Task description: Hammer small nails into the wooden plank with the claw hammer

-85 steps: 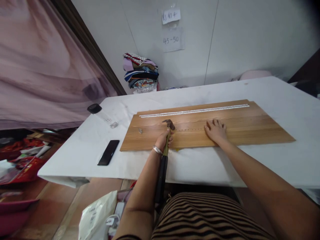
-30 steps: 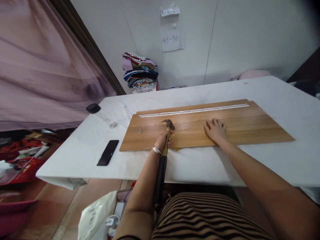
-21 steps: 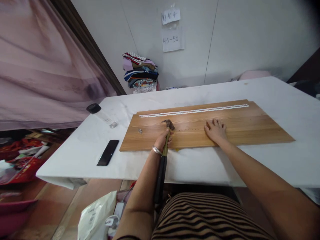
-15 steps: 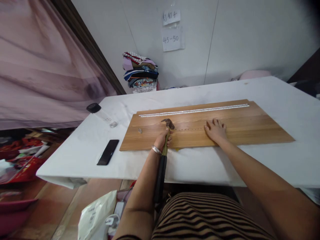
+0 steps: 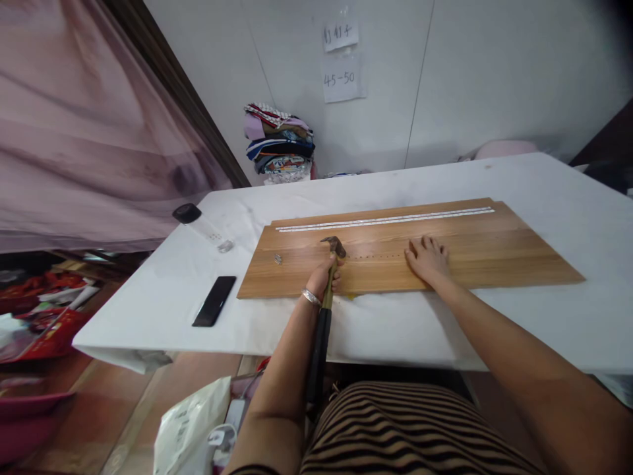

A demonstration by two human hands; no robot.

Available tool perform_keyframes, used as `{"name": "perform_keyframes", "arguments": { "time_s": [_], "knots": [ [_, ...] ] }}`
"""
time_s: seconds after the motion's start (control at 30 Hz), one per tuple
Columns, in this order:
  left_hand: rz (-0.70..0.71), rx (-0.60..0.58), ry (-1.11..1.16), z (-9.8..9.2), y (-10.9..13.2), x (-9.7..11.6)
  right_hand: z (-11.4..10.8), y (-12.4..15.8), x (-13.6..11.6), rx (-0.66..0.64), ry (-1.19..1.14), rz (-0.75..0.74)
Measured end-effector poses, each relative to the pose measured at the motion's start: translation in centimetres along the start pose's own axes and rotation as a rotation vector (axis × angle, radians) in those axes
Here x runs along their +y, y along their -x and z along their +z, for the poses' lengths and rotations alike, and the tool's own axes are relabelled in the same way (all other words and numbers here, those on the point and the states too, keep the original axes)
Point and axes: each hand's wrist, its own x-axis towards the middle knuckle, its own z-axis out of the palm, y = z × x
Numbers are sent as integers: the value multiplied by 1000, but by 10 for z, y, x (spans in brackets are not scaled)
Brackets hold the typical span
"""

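My left hand point(image 5: 322, 277), with a silver bangle at the wrist, is wrapped round the handle of a claw hammer point(image 5: 327, 305) near its head. The hammer's head is at the middle left of a wooden board point(image 5: 475, 251), beside a row of small dark dots running right. My right hand point(image 5: 429, 260) lies on the board with its fingers spread, at the right end of that row. Several nails point(image 5: 277, 259) lie at the board's left. Two white strips point(image 5: 386, 220) run along its far side.
A black phone point(image 5: 214, 301) and a clear bottle with a black lid point(image 5: 186, 213) are on the white-covered table point(image 5: 143, 307) at left. Folded cloths point(image 5: 279, 142) are stacked behind the table. A white bag point(image 5: 190, 422) stands below the front edge.
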Motion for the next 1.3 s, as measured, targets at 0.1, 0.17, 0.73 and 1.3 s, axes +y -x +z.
{"name": "perform_keyframes", "arguments": {
  "time_s": [0.1,0.17,0.73,1.3],
  "knots": [
    [-9,-16,1,-1,0,0,0,-1,1,6,10,-7],
    [1,-15,13,-1,1,1,1,-1,1,9,14,-12],
    [-16,7,3,1,1,2,0,-1,1,10,-7,-11],
    [8,-17,41,-2,-3,0,2,-1,2,19,-14,-16]
  ]
}}
